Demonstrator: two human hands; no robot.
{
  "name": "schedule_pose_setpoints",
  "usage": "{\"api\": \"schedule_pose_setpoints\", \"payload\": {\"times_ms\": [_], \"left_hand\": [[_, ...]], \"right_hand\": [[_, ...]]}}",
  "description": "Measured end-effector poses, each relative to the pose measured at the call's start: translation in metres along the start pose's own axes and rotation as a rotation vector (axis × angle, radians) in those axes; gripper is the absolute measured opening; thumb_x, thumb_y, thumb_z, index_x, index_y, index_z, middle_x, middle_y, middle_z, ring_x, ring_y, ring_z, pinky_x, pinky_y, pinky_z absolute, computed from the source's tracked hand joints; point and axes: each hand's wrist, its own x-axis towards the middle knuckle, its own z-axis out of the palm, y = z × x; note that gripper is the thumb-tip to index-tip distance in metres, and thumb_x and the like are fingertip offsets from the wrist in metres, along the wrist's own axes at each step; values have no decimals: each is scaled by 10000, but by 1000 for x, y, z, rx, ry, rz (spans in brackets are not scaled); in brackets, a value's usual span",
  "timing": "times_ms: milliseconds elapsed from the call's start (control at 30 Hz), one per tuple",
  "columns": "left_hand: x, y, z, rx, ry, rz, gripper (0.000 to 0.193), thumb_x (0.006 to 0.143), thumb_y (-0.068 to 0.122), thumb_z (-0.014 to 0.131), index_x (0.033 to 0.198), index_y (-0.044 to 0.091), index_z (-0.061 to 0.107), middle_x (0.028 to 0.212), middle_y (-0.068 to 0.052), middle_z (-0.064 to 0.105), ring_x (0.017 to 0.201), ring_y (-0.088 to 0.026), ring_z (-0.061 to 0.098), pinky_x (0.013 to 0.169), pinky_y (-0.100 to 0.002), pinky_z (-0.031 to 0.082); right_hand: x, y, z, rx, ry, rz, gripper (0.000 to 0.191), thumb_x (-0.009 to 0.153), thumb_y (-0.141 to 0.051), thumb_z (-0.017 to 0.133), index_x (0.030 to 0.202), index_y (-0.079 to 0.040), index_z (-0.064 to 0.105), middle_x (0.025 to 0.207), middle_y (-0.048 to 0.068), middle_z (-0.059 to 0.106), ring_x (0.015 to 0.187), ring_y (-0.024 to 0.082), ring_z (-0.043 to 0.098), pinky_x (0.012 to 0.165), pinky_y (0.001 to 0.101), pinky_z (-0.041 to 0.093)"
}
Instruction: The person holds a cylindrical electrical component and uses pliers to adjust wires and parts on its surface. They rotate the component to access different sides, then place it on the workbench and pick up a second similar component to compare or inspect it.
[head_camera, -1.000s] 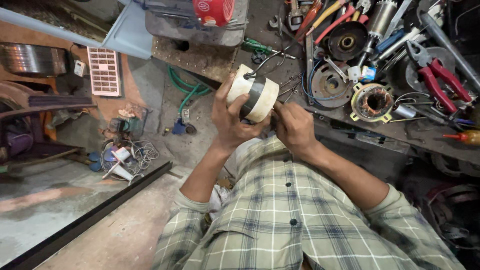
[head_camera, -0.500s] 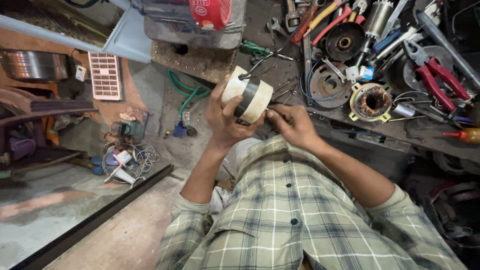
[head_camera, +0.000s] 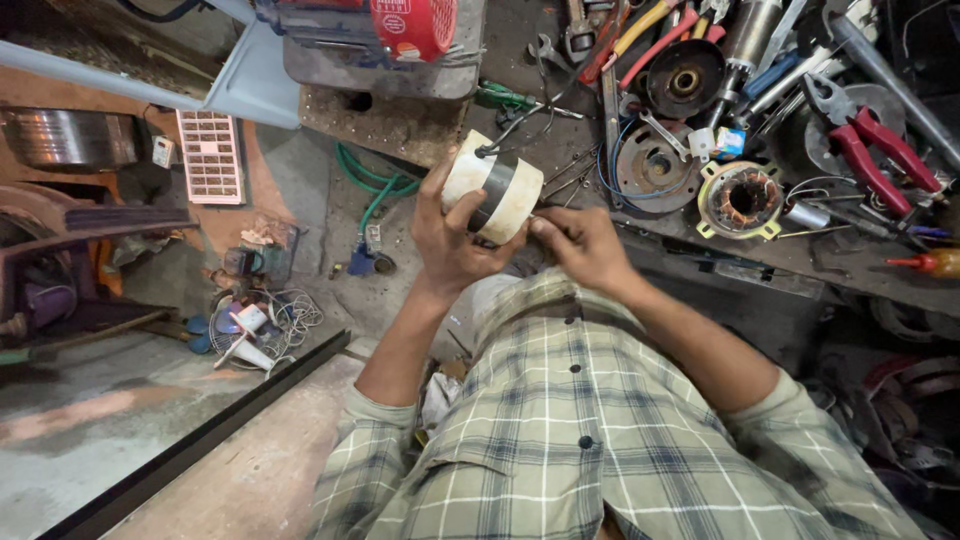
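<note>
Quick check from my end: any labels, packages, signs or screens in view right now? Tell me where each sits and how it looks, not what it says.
Label: on the red round motor cover at the top edge, above the left hand; small, pale patches with print.
Small packet or tag: on the bench beside the copper-wound stator; blue and white, too small to tell more.
No signs or screens.

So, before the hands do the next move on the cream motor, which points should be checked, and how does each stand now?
1. Left hand grips the cream motor firmly: ok, fingers wrap its side.
2. Right hand reaches the motor: ok, fingertips touch its lower edge.
3. Black lead wire free of bench tools: cannot tell, it runs up into clutter.
4. Red pliers within reach: ok, lying on the bench to the right.
5. Copper-wound stator clear of the hands: ok, apart on the bench.
</note>
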Motion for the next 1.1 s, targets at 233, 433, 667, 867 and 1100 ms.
{"api": "schedule_pose_setpoints", "payload": {"times_ms": [233,433,667,867,1100], "left_hand": [[2,1,0,-4,-24,28,746,837,413,900,1361,204,412,1472,-213,448,1310,-455,575,1037,-529,574],[0,2,2,9,-7,-2,749,821,371,896,1357,196,402,1465,-215,463,1302,-449,590,1030,-514,579],[-28,-10,13,-160,-22,-199,806,815,354,897,1415,199,383,1397,-191,516,1231,-372,654,993,-458,630],[-73,-41,28,-684,164,-909,742,884,250,819,1484,135,397,1334,-159,557,1230,-295,623,1007,-438,565],[-87,-80,66,-922,590,-1389,591,858,322,676,1382,148,465,1300,-76,572,1139,-239,610,813,-422,582]], "right_hand": [[0,2,-3,-411,58,-76,188,1018,-151,670,982,22,733,648,172,589,487,246,519,523,354,446],[-3,-13,11,-684,292,-580,268,861,-21,760,1105,60,683,845,164,664,737,345,649,648,435,529],[-4,5,13,-69,26,275,351,1059,-282,598,932,13,739,594,72,636,515,134,558,513,333,441],[-8,24,0,-168,-15,41,336,1073,-286,613,876,-24,684,694,103,637,618,186,589,580,362,487],[-9,40,-34,-862,211,-308,142,945,-208,736,1009,-82,731,947,94,640,905,330,599,762,439,505]]}}
